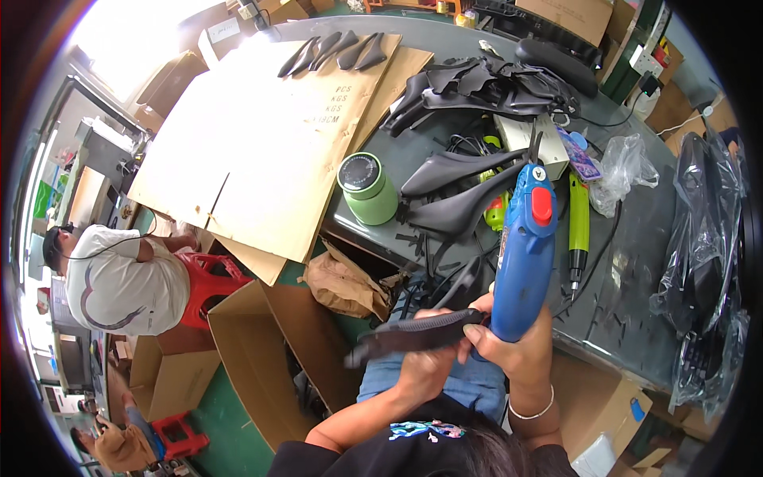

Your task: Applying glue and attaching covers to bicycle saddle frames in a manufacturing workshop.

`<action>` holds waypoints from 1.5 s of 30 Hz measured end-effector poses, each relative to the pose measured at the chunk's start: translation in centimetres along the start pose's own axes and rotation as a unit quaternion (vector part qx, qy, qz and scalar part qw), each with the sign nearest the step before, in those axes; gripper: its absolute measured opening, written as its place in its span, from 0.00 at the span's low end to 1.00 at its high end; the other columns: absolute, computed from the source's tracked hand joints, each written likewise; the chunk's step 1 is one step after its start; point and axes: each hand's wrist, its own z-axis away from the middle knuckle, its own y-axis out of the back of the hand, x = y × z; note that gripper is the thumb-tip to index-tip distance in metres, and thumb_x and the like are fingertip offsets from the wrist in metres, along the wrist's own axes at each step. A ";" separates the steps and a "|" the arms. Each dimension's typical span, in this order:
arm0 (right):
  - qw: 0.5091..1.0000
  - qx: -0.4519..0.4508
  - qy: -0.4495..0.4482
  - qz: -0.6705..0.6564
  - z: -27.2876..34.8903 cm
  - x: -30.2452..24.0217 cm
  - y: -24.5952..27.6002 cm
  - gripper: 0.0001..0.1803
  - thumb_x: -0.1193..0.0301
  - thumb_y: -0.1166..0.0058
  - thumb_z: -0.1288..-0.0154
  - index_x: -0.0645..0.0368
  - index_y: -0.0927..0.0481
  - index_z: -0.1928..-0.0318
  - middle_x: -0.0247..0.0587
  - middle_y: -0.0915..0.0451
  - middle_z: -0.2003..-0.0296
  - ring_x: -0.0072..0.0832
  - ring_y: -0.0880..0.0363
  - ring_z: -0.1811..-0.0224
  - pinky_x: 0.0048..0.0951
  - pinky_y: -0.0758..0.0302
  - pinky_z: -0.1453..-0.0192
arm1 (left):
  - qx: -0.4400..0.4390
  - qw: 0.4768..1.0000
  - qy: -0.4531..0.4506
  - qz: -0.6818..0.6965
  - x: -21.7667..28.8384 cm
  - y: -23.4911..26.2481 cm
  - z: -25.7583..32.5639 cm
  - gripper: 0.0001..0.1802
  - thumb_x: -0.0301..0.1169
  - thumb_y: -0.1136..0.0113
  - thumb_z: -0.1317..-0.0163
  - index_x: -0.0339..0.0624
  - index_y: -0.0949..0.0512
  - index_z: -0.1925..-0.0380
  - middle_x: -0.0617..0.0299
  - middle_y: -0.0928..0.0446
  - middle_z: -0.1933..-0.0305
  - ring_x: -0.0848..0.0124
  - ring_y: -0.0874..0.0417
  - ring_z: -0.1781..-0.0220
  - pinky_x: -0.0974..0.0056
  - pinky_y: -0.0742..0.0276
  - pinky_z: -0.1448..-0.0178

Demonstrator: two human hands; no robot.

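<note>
Right hand (520, 346) wrapped tight round blue power tool (524, 254), nose pointing up and away; left hand (425, 370) clamps black saddle cover (413, 332) over lap, just beside tool; trimming step likely underway; next move calls for steady tool against cover edge

Pretty simple getup here: a black short-sleeved cotton top (413, 461) with a bright multicoloured print (426, 430) in teal, pink and white across the front, worn over faded blue denim jeans (469, 381). Both forearms are bare, no gloves, no watch. The only extra is a thin silvery-white bangle bracelet (532, 413) sitting loose round the right wrist, and there's dark hair (493, 457) at the bottom edge.
</note>
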 end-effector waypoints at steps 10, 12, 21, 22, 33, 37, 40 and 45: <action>0.996 -0.039 0.061 0.044 -0.6 1.7 1.0 0.26 0.63 0.34 0.48 0.67 0.32 0.57 0.36 0.25 0.72 0.22 0.27 0.71 0.22 0.31 0.61 | -0.136 0.956 -0.052 0.254 3.2 -1.0 -0.9 0.32 0.55 0.50 0.40 0.41 0.35 0.46 0.50 0.30 0.45 0.56 0.31 0.42 0.56 0.40 0.37; 0.997 -0.018 0.066 0.031 -0.6 2.0 0.8 0.28 0.63 0.36 0.46 0.68 0.34 0.54 0.36 0.25 0.72 0.22 0.27 0.71 0.21 0.30 0.62 | -0.103 0.971 -0.061 0.209 3.2 -1.4 -0.6 0.28 0.54 0.53 0.37 0.44 0.33 0.48 0.53 0.28 0.47 0.56 0.28 0.45 0.56 0.32 0.42; 0.989 -0.001 0.132 0.062 -0.6 2.1 -0.1 0.25 0.70 0.40 0.42 0.67 0.37 0.51 0.37 0.26 0.72 0.19 0.29 0.71 0.19 0.32 0.65 | -0.112 0.975 -0.083 0.174 2.3 -0.8 -0.1 0.29 0.50 0.47 0.40 0.40 0.34 0.48 0.50 0.30 0.44 0.58 0.32 0.39 0.55 0.41 0.35; 0.986 0.014 0.143 0.078 -0.4 2.3 -0.1 0.24 0.71 0.40 0.42 0.67 0.37 0.52 0.36 0.26 0.71 0.19 0.29 0.71 0.19 0.32 0.67 | -0.108 0.978 -0.089 0.154 2.4 -0.9 -0.1 0.29 0.49 0.46 0.40 0.39 0.34 0.48 0.49 0.31 0.44 0.58 0.32 0.40 0.54 0.42 0.34; 0.930 0.130 0.240 0.245 -0.5 3.4 -1.0 0.31 0.69 0.31 0.52 0.70 0.37 0.55 0.42 0.23 0.70 0.26 0.22 0.71 0.25 0.26 0.64 | -0.101 0.986 -0.135 0.014 3.8 -1.4 -0.5 0.27 0.51 0.52 0.37 0.45 0.34 0.46 0.52 0.32 0.42 0.56 0.31 0.41 0.55 0.37 0.36; 0.933 0.058 0.247 0.255 0.5 3.6 -1.1 0.29 0.69 0.29 0.56 0.67 0.35 0.59 0.43 0.23 0.75 0.31 0.21 0.77 0.28 0.26 0.71 | -0.117 0.975 -0.165 0.093 5.4 -0.9 -1.1 0.31 0.52 0.51 0.38 0.37 0.34 0.46 0.48 0.34 0.39 0.54 0.33 0.38 0.54 0.37 0.36; 0.920 -0.040 0.206 0.331 2.3 3.8 0.2 0.29 0.68 0.29 0.58 0.66 0.33 0.60 0.42 0.23 0.78 0.31 0.21 0.78 0.28 0.25 0.72 | -0.132 0.963 -0.218 0.090 6.5 -0.7 -2.2 0.32 0.53 0.52 0.38 0.37 0.35 0.45 0.49 0.35 0.39 0.52 0.34 0.37 0.56 0.36 0.37; 0.878 -0.153 0.197 0.409 3.5 4.7 -0.2 0.29 0.65 0.29 0.61 0.64 0.32 0.62 0.42 0.24 0.81 0.34 0.21 0.80 0.30 0.25 0.73 | -0.113 0.937 -0.316 0.096 7.3 -0.4 -2.4 0.31 0.52 0.52 0.37 0.43 0.38 0.42 0.48 0.36 0.39 0.52 0.36 0.36 0.56 0.36 0.37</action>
